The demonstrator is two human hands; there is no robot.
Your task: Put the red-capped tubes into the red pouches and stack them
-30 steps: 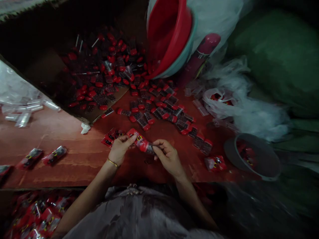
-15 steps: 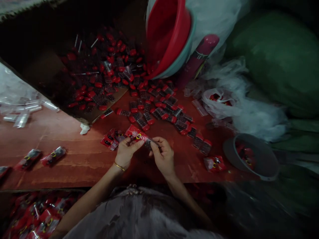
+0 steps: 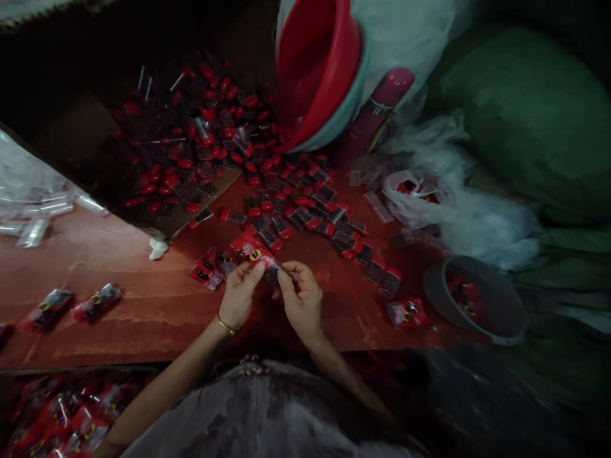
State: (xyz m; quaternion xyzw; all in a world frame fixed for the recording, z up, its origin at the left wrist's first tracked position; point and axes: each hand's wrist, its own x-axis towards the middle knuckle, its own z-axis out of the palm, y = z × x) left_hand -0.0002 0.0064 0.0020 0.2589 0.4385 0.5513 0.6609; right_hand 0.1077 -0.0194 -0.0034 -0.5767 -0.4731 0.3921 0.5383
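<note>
Between my hands is a red printed plastic packet (image 3: 256, 250) with a yellow mark and a dark lower end. My left hand (image 3: 240, 294) pinches its left side between thumb and fingers. At the packet's lower right end my right hand (image 3: 301, 299) is closed on it; the fingertips there are partly hidden. Just left of my hands lie more red packets (image 3: 208, 267) in a small pile. Beyond them, small clear containers with red caps and dark contents (image 3: 305, 216) are spread over the red-brown table (image 3: 157, 299).
A cardboard box (image 3: 95, 172) on its side spills red-capped containers. Nested red and blue basins (image 3: 329, 83), a pink bottle (image 3: 382, 105) and plastic bags (image 3: 482, 216) stand behind. A grey bowl (image 3: 439, 299) sits right. Filled packets (image 3: 98, 301) lie left; more packets (image 3: 67, 413) fill a space below the table edge.
The packet and both hands have shifted slightly left in view, as has the whole scene. Both hands keep their hold on the packet.
</note>
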